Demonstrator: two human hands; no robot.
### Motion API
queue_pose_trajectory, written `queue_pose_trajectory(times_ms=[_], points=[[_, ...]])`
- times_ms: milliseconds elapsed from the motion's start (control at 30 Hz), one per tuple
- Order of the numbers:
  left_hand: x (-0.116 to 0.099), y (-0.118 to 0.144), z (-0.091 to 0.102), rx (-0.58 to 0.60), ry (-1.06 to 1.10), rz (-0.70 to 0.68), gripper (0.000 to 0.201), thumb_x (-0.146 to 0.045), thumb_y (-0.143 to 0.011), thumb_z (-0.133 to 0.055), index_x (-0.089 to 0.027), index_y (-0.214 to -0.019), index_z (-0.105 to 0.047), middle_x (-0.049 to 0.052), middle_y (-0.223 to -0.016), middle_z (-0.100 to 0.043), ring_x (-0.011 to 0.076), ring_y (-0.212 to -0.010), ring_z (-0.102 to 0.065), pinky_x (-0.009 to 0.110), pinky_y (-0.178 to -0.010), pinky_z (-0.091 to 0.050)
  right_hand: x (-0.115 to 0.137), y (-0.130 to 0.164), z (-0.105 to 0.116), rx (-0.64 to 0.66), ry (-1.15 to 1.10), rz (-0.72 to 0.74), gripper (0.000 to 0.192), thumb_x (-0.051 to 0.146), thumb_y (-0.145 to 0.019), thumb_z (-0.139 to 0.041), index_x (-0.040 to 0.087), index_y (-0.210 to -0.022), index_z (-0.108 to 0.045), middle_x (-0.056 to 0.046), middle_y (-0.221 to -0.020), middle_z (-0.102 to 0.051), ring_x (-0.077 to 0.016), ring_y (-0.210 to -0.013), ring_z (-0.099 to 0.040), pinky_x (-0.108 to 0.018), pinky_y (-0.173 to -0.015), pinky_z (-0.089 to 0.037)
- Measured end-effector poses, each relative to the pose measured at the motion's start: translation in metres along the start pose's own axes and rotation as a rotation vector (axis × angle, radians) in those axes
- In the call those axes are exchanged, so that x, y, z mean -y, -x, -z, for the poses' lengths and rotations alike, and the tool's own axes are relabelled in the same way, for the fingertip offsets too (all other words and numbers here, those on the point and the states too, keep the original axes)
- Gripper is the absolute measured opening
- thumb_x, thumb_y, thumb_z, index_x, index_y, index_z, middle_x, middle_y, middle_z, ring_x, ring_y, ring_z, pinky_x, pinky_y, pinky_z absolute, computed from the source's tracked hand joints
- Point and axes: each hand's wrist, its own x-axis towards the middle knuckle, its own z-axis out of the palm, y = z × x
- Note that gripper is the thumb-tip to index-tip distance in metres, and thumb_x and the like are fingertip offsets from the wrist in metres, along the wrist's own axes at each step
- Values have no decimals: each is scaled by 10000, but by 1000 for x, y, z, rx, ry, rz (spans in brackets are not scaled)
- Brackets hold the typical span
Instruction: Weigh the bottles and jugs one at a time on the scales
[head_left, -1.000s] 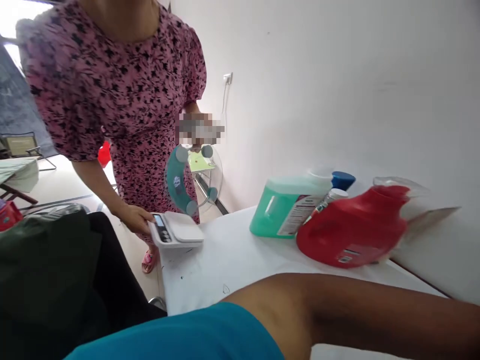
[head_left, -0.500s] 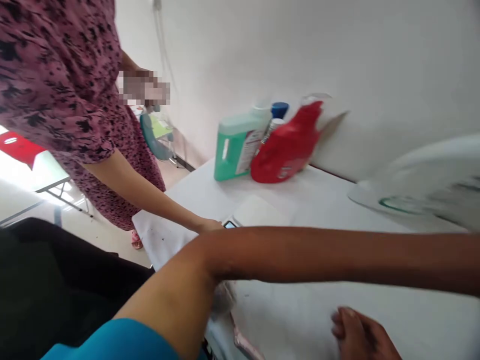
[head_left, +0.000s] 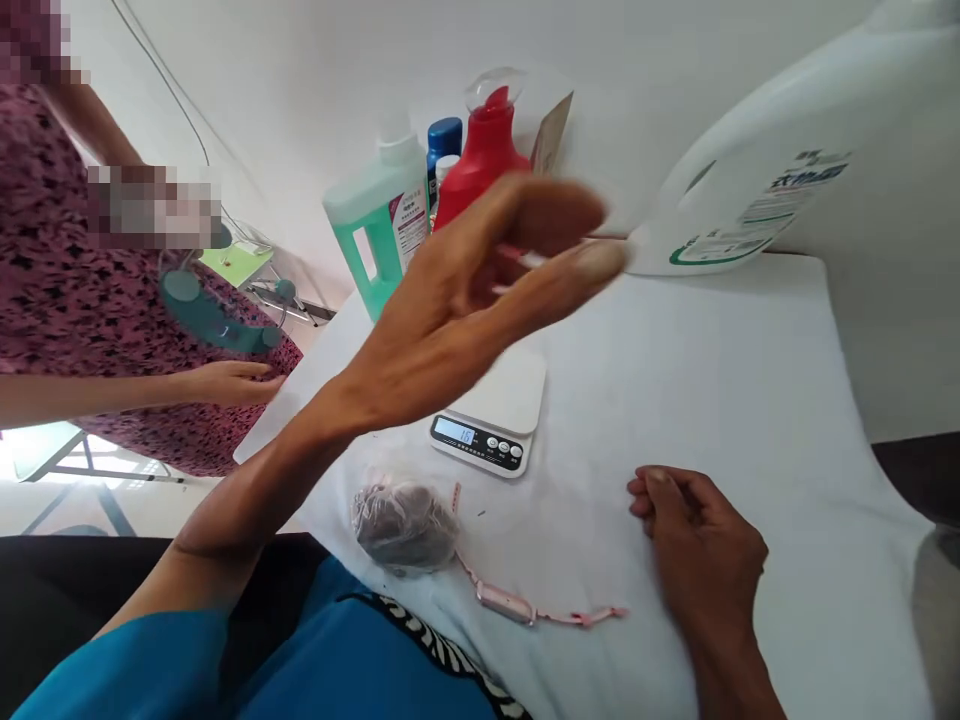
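Scale [head_left: 491, 418] sits in the middle of the white surface [head_left: 712, 370], display facing the person and lit with a reading — too small to be sure of the digits. Left hand [head_left: 480, 290] hangs in the air above and just behind it, fingers spread and loosely extended, nothing in it, blurred. Right hand [head_left: 694, 540] rests on the surface off to the right of the scale, fingers curled under in a loose fist; whether anything is inside it, I cannot tell.

Near the front edge lies a small clear bag [head_left: 405, 522] with something dark in it, and just beside that a pink wristwatch [head_left: 525, 603] stretched flat, strap ends out.

Along the wall at the back — a green jug [head_left: 375, 235], a blue-capped bottle [head_left: 444, 140] and a red jug [head_left: 480, 160] standing close together. A big white jug [head_left: 757, 170] looms at the top right, close to the camera, its base at the far edge of the surface.

On the left a co-worker's hand [head_left: 229, 382] lies flat at the corner of the surface, well apart from the scale, with a teal-rimmed round object [head_left: 206, 315] hanging just above it.
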Motion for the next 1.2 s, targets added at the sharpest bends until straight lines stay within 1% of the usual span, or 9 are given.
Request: queue_pose_trajectory(times_ms=[100, 200, 267, 333, 433, 567, 733, 900, 1200], points=[[18, 2, 26, 25, 18, 35, 416, -615, -1015, -588, -257, -1201, -688, 93, -1101, -747, 241, -1108, -725, 414, -960, -611, 7, 1, -2, -24, 4, -105, 350, 582, -922, -707, 234, -928, -749, -13, -821, -721, -180, -716, -620, -298, -635, -493], [55, -1, 41, 124, 105, 99, 440, -635, -995, -604, -249, -1192, -680, 104, -1200, -738, 245, -1119, -722, 428, -990, -603, 13, 1, -2, -40, -14, -120, 380, 610, -901, -728, 232, -898, -758, -24, -825, -725, -172, -684, -594, -295, -597, -487], [85, -2, 39, 117, 196, 120, 488, -659, -1002, -574, -248, -1255, -649, 124, -1331, -699, 262, -1219, -697, 459, -1077, -568, 17, -1, -2, -29, -27, -113, 397, 625, -897, -736, 230, -895, -771, -31, -829, -737, -161, -640, -564, -303, -587, -489], [111, -1, 28, 89, 292, 130, 554, -686, -1021, -517, -257, -1364, -589, 139, -1496, -614, 286, -1388, -616, 499, -1196, -488, 21, -5, -4, 18, -58, -103, 421, 649, -907, -728, 233, -927, -790, -49, -889, -770, -167, -648, -588, -315, -595, -504], [132, 4, 5, 116, 398, 151, 633, -711, -1041, -442, -295, -1518, -468, 118, -1705, -417, 300, -1602, -397, 534, -1327, -320, 28, -12, -13, 106, -94, -74, 454, 677, -930, -706, 247, -1031, -808, -72, -1060, -807, -209, -791, -696, -339, -657, -549], [138, 8, -22, 89, 454, 165, 744, -783, -1027, -338, -337, -1622, -338, 79, -1799, -247, 284, -1686, -209, 528, -1379, -186, 37, -21, -39, 188, -55, 8, 461, 652, -986, -661, 270, -1213, -780, -67, -1229, -795, -220, -903, -739, -383, -783, -587], [148, 10, -38, 88, 524, 223, 834, -858, -980, -301, -343, -1636, -319, 67, -1806, -239, 288, -1689, -197, 511, -1377, -200, 38, -27, -61, 223, -74, 81, 430, 593, -1041, -615, 287, -1318, -736, -63, -1333, -765, -227, -985, -742, -376, -793, -585], [153, 10, -47, 110, 574, 233, 857, -878, -970, -263, -327, -1620, -353, 76, -1783, -297, 301, -1682, -224, 545, -1365, -233, 37, -24, -62, 244, -165, 78, 374, 521, -1061, -617, 282, -1316, -751, -68, -1292, -784, -232, -1011, -738, -370, -789, -552], [141, 10, -52, 204, 586, 212, 840, -905, -945, -304, -363, -1578, -412, 24, -1761, -348, 319, -1684, -211, 581, -1371, -223, 40, -18, -61, 219, -312, 35, 378, 487, -1036, -681, 202, -1258, -791, -108, -1195, -816, -247, -998, -778, -355, -738, -584]])
